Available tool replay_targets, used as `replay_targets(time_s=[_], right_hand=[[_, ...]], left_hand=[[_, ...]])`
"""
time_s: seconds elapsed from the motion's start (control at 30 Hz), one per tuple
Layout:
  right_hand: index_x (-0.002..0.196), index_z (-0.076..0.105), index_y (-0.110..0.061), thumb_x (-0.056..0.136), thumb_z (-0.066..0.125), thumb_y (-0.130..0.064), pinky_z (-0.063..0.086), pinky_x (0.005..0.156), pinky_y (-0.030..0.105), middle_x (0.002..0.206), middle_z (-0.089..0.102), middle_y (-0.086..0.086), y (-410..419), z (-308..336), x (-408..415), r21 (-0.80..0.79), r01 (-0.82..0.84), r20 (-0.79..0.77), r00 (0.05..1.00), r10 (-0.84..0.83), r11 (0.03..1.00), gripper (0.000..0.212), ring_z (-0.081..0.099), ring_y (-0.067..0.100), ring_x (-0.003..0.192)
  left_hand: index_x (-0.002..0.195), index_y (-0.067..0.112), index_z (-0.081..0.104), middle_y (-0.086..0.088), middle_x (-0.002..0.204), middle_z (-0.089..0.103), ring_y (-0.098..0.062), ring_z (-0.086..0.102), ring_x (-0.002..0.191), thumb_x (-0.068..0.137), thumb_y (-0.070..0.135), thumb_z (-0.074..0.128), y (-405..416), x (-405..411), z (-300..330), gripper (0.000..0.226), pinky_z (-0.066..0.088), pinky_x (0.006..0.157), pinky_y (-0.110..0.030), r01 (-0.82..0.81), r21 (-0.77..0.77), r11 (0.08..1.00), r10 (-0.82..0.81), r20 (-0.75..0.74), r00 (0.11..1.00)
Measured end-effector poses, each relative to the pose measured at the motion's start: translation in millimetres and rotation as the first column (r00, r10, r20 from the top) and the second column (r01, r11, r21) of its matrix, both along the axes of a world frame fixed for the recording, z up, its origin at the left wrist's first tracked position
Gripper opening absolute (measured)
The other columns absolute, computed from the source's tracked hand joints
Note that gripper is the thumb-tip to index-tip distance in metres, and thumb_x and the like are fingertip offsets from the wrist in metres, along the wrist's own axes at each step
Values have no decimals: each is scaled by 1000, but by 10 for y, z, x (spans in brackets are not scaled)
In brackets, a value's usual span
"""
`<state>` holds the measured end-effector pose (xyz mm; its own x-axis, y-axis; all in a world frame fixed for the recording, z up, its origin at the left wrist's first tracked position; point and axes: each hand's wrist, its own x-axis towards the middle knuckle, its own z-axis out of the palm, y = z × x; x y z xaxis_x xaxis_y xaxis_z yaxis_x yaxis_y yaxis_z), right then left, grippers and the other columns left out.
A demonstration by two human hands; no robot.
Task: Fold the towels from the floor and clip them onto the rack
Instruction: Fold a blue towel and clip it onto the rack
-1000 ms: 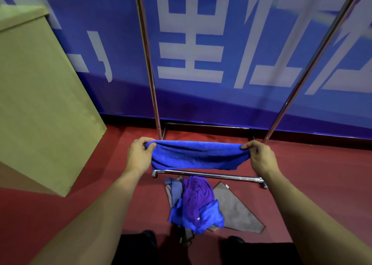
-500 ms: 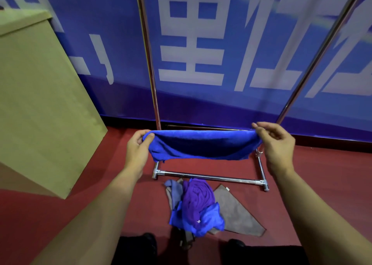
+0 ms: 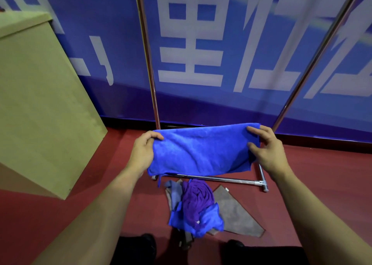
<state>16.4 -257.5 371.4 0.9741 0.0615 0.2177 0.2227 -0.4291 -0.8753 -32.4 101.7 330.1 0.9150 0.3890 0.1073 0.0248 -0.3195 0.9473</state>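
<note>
I hold the blue towel [image 3: 201, 150] up between my two hands, above the floor. Its long side runs left to right. My left hand [image 3: 142, 152] pinches the left end. My right hand [image 3: 265, 150] holds the right end, but its fingers look loose, so I can't be sure how tight. The rack [image 3: 221, 179] stands just past the towel. More towels [image 3: 196, 208] lie near my feet.

A blue wall banner [image 3: 201, 107] with large white characters backs a red floor [image 3: 60, 220] — tan box [image 3: 40, 103] at left.
</note>
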Motion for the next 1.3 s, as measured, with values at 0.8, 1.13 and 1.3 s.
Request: replay_targets(time_s=[0.8, 1.13, 1.3], right_hand=[[90, 77, -6, 79, 56, 19, 44, 49, 14, 75, 65, 11, -66, -493, 167, -31, 197, -441, 877, -190, 980, 34, 51, 21, 66], [97, 77, -6, 91, 52, 11, 43, 49, 13, 80, 66, 9, -16, -495, 143, -2, 183, -424, 890, -167, 983, 31, 47, 14, 57], [85, 76, -6, 92, 46, 14, 48, 54, 8, 84, 71, 12, -23, -482, 117, 52, 190, -410, 899, -152, 980, 36, 59, 18, 70]], left_hand=[[92, 30, 78, 11, 96, 74, -6, 64, 89, 88, -12, 58, 104, -48, -113, 47, 48, 79, -17, 45, -154, 987, -68, -149, 987], [119, 34, 67, -6, 108, 73, -13, 67, 90, 94, -10, 55, 115, -58, -21, 52, 57, 87, -32, 114, -219, 969, -137, -91, 986], [109, 27, 73, -5, 110, 75, -20, 69, 102, 96, -1, 60, 138, -92, -66, 34, 53, 98, -36, 113, -177, 978, -134, -112, 985]])
